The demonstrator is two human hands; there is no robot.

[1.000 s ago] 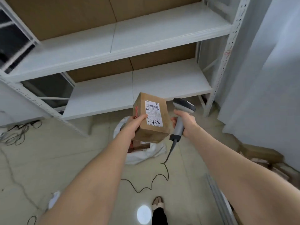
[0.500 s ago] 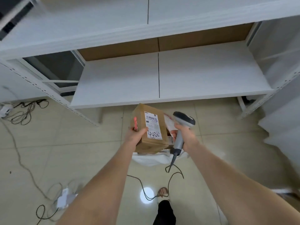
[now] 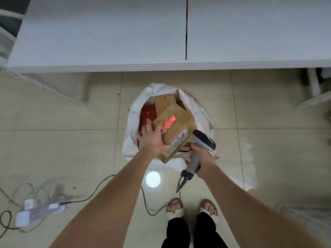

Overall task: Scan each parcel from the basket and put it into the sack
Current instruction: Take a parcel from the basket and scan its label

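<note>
Your left hand (image 3: pixel 152 140) grips the brown cardboard parcel (image 3: pixel 176 128) over the part-filled white sack (image 3: pixel 132 126); your right hand (image 3: pixel 204 160) holds the grey handheld scanner (image 3: pixel 203 140). Release pending.

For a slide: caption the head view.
Left hand holds a cardboard parcel over the open sack; right hand grips the scanner.

parcel (image 3: pixel 176 129) over sack (image 3: pixel 198 111) mouth, scanner (image 3: pixel 200 149) right, shelf (image 3: pixel 107 33) behind

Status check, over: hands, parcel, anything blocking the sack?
Left hand grips parcel, tilted over the open sack. Right hand holds scanner beside it. Brown box and red packet lie inside, beneath the parcel.
</note>
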